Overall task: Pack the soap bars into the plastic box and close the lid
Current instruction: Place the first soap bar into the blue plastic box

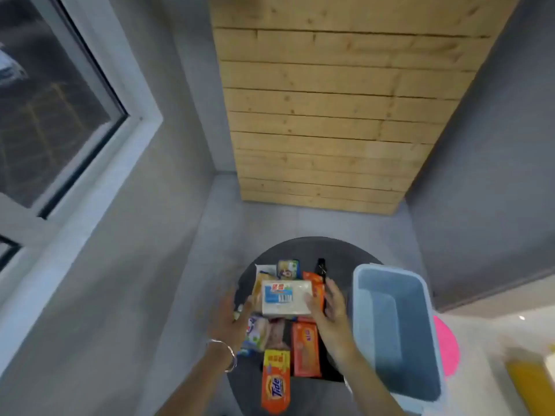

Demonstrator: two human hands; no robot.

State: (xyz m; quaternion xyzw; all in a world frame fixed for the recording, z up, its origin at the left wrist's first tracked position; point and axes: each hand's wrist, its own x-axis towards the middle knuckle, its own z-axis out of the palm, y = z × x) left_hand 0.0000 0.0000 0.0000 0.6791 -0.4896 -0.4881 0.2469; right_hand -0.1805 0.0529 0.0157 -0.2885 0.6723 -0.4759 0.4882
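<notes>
A cream soap pack [286, 297] with a blue and white label is held above the pile, my left hand [232, 321] on its left edge and my right hand [329, 310] on its right edge. Below it, several wrapped soap bars lie on a small dark round table [339, 252]: an orange Tide bar [275, 382], an orange bar [305, 349], a pale blue and white pack [255, 333]. The blue plastic box [396, 331] stands open and empty at the table's right side. I see no lid.
A small dark object [320, 267] lies at the back of the table. A pink round thing [447, 346] sits behind the box on the right. A wooden plank panel [330, 115] leans on the grey wall ahead; a window [51, 109] is on the left.
</notes>
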